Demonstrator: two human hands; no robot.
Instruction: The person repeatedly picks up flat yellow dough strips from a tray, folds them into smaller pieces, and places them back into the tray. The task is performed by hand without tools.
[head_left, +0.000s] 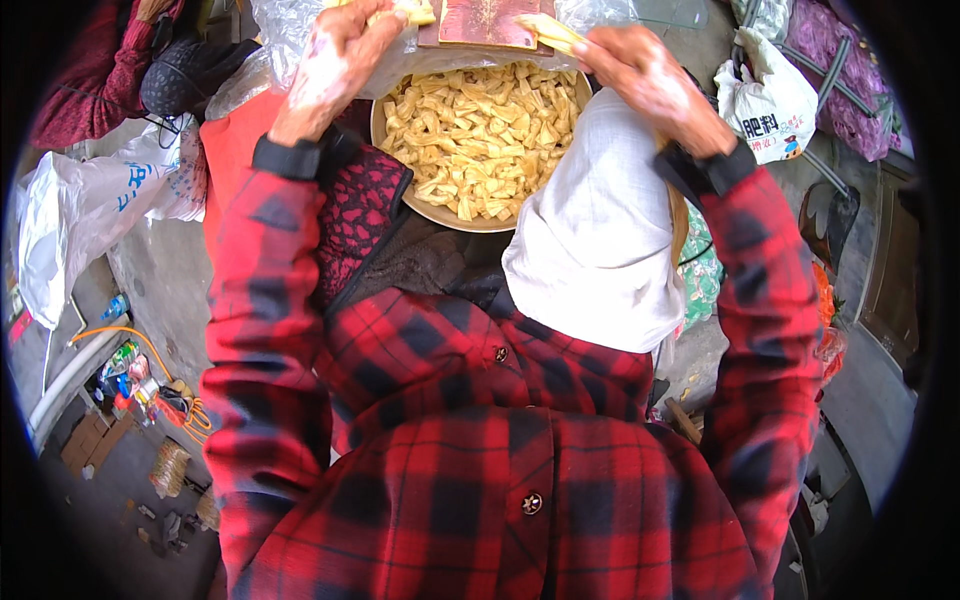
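Observation:
Pale yellow pieces of folded or twisted food (480, 142) fill a wide round basin (450, 219) in front of me. Beyond its far rim lies a reddish wooden board (491, 22) with a worn, light-flecked face. My left hand (337, 67), at the board's left side, holds a pale yellow strip (411, 10) between thumb and fingers. Right of the board, my right hand (649, 75) pinches the end of another pale yellow strip (551, 31), whose far end reaches the board's right edge. A white cloth (600, 232) drapes over my right leg, beside the basin.
Clear plastic sheeting (289, 37) lies around the board. Another person's sleeve (82, 97) shows at upper left, near a white plastic bag (82, 210). A printed white sack (772, 97) and purple bags (832, 75) stand at upper right. An orange hose (142, 337) lies at left.

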